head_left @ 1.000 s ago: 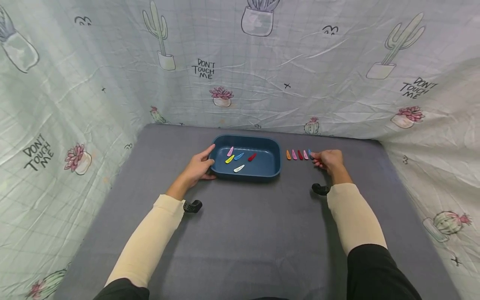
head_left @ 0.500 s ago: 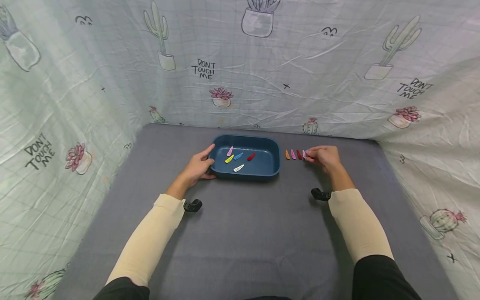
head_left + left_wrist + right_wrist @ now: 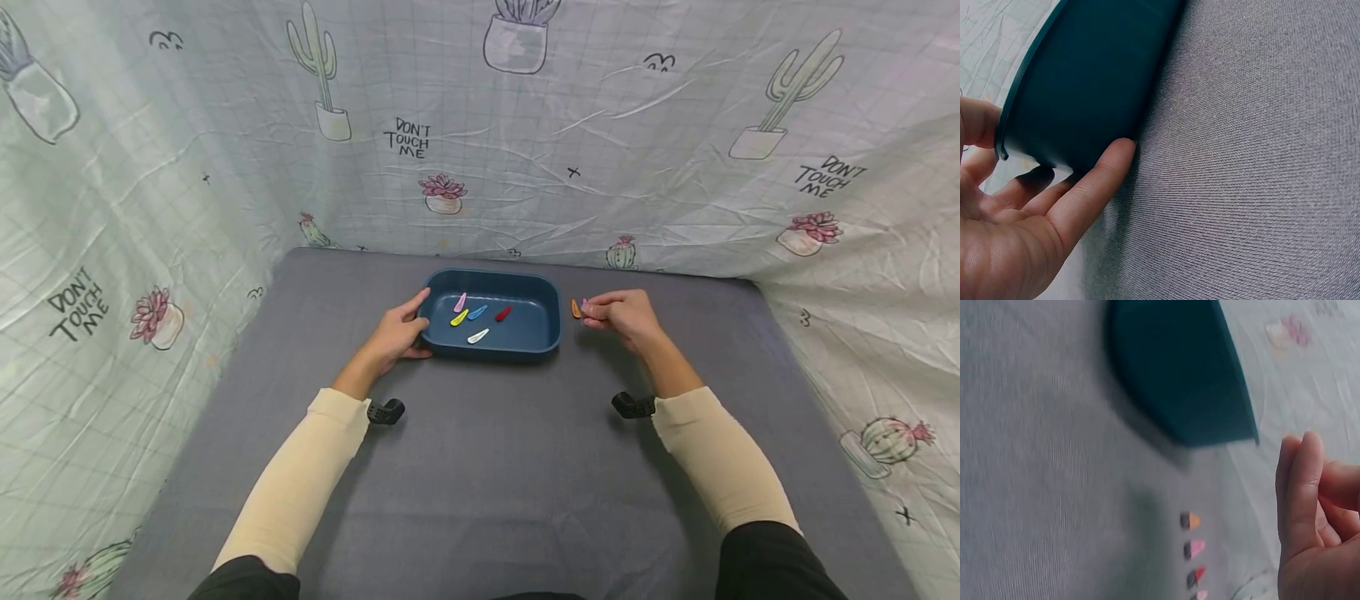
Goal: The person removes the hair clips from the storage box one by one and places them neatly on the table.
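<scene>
Head view: right hand (image 3: 630, 317), grip pinched, presumably on a hidden clip, has shifted left toward the mid-frame box (image 3: 531, 325) the left hand (image 3: 392, 336) grips, suggesting a carry underway.

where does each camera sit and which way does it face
Head: worn on the head, facing forward and down at the blue tray; left grip, right grip and both sleeves show.
Left wrist: on that wrist, facing the tray's outer wall; only left grip shows.
Right wrist: on that wrist, facing the tray and hair clips; only right grip shows.
Head and right wrist share the orange clip.
</scene>
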